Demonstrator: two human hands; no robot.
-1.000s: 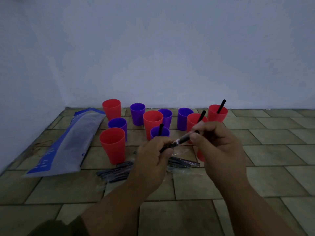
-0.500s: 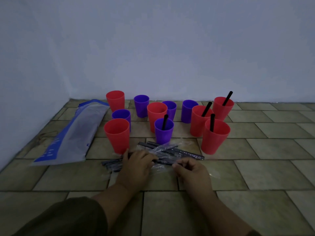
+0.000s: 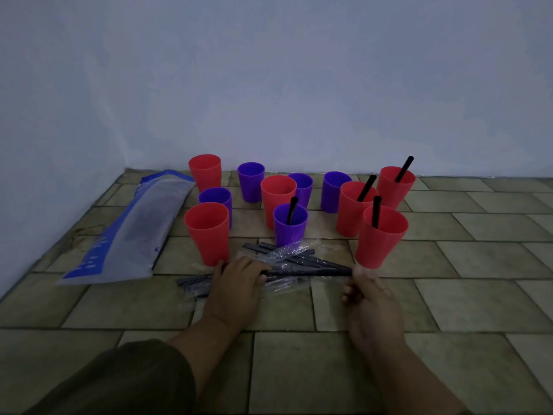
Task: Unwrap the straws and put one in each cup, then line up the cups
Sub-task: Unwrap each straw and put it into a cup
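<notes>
Where the floor meets the left wall, a blue and clear bag lies flat, pointing toward the far corner. Just right of it stand three cups without straws: a far red cup near the floor's far edge, a purple cup in front of it, and a near red cup closest to the person. Four more cups without straws stand further along in the cluster.

In front of the cups, a heap of wrapped straws lies on the floor among loose clear wrappers. The left hand rests on this heap, its fingers curled round one end of a wrapped straw. Behind it, a middle purple cup holds a black straw.

The right hand pinches the other end of that wrapped straw, fingers together on it. Beyond this hand, three red cups with straws stand close together at the cluster's right end.
</notes>
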